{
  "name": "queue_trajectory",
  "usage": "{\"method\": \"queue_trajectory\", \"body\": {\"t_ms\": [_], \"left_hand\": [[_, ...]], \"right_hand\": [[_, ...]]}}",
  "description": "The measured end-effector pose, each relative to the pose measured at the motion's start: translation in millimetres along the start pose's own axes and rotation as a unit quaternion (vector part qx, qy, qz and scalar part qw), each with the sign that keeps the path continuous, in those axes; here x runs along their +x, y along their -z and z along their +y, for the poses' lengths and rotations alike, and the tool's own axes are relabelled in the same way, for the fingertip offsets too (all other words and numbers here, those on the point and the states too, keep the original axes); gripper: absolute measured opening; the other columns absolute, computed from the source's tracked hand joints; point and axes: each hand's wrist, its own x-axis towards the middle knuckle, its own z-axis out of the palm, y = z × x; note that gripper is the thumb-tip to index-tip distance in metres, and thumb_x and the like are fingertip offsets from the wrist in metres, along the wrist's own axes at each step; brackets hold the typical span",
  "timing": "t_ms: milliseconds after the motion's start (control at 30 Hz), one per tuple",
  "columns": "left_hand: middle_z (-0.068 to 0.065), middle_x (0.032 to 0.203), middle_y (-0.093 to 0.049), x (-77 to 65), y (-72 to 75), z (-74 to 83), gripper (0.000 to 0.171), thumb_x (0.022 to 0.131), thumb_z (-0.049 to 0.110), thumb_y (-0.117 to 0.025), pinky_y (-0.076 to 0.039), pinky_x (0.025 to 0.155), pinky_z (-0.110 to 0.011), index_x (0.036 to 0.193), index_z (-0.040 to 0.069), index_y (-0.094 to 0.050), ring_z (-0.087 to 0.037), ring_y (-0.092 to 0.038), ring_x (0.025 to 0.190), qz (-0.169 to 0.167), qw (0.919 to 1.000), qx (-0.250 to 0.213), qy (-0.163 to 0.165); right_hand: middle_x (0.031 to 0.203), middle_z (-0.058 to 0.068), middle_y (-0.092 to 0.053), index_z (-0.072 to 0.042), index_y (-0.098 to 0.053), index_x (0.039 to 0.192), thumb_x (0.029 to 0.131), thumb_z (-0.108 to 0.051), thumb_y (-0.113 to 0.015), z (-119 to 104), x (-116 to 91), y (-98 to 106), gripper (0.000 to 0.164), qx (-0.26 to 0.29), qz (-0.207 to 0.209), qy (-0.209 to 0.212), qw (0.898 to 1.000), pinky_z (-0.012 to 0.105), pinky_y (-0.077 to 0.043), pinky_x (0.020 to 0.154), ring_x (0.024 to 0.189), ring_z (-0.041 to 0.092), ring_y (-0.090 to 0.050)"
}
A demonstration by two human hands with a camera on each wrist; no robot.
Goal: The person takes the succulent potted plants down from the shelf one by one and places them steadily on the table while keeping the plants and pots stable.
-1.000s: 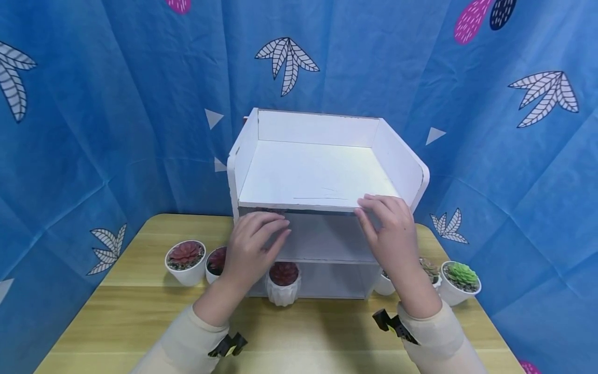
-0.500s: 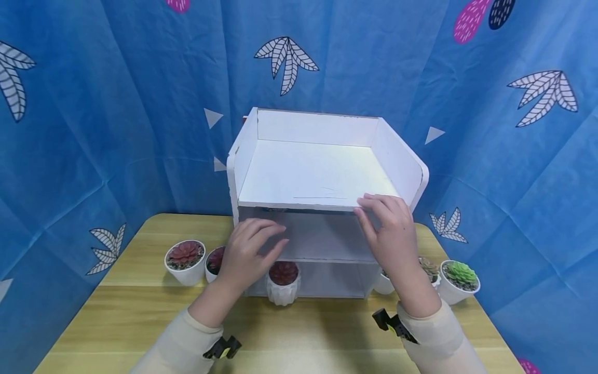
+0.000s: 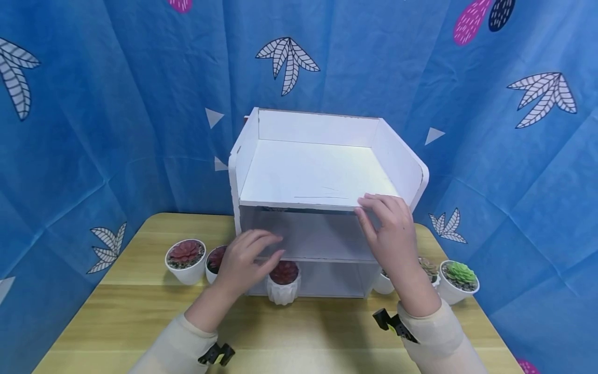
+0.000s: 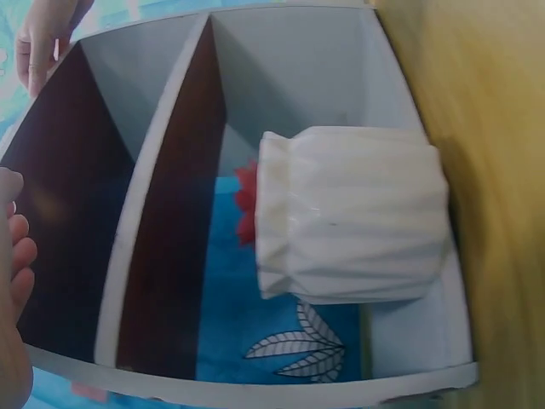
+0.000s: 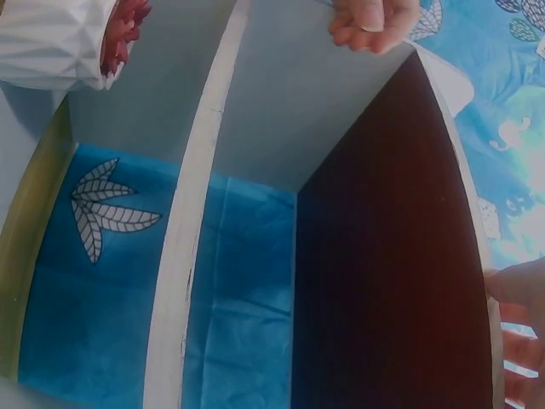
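A white wooden shelf unit (image 3: 322, 171) stands in the middle of the table in the head view. My right hand (image 3: 388, 228) pinches the front edge of its top board near the right side; in the right wrist view the thumb (image 5: 509, 285) lies at that edge. My left hand (image 3: 245, 262) hovers in front of the unit's left side, fingers loosely bent, holding nothing. Just right of it, a ribbed white pot (image 3: 283, 290) with a dark red succulent stands upright in the bottom compartment. The left wrist view shows this pot (image 4: 353, 217) large, its red leaves mostly hidden.
Two potted red succulents, one at the far left (image 3: 186, 259) and one partly behind my left hand (image 3: 213, 262), stand left of the unit. On the right are a green succulent (image 3: 459, 280) and pots partly hidden by my right arm. A blue patterned curtain (image 3: 140, 130) surrounds the table.
My left hand has moved down and slightly left, away from the unit's top board. The right hand stays at the board's edge, and the pots have not moved.
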Motion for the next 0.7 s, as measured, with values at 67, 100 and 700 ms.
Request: {"method": "queue_trajectory", "body": {"t_ms": [67,100,700], "left_hand": [[0.001,0.091,-0.066,-3.9,-1.0,-1.1,0.021,0.076,0.021,-0.07,-0.051,0.071,-0.033,0.093,0.009,-0.07,-0.015,-0.061,0.083,0.0,1.0,-0.003,-0.004],[0.001,0.091,-0.066,-5.8,-1.3,-1.5,0.02,0.076,0.021,-0.07,-0.051,0.071,-0.033,0.093,0.009,-0.07,-0.015,-0.061,0.083,-0.001,1.0,-0.004,-0.005],[0.002,0.091,-0.065,-33.6,-8.5,-6.1,0.019,0.082,0.027,-0.068,-0.05,0.073,-0.03,0.093,0.012,-0.068,-0.015,-0.06,0.083,-0.018,0.9997,-0.014,-0.009]], "right_hand": [[0.109,0.004,-0.065,-0.012,-0.069,0.103,0.084,-0.027,-0.067,0,0,0,0.024,0.001,0.0,0.001,1.0,0.045,-0.039,0.088,0.105,0.025,-0.053],[0.109,0.004,-0.064,-0.012,-0.069,0.103,0.084,-0.027,-0.067,0,0,0,0.024,0.001,0.0,0.001,1.0,0.044,-0.039,0.088,0.105,0.025,-0.053],[0.109,0.004,-0.065,-0.012,-0.069,0.103,0.085,-0.029,-0.066,1,0,0,0.025,0.0,0.002,0.007,1.0,0.044,-0.04,0.088,0.105,0.025,-0.053]]}}
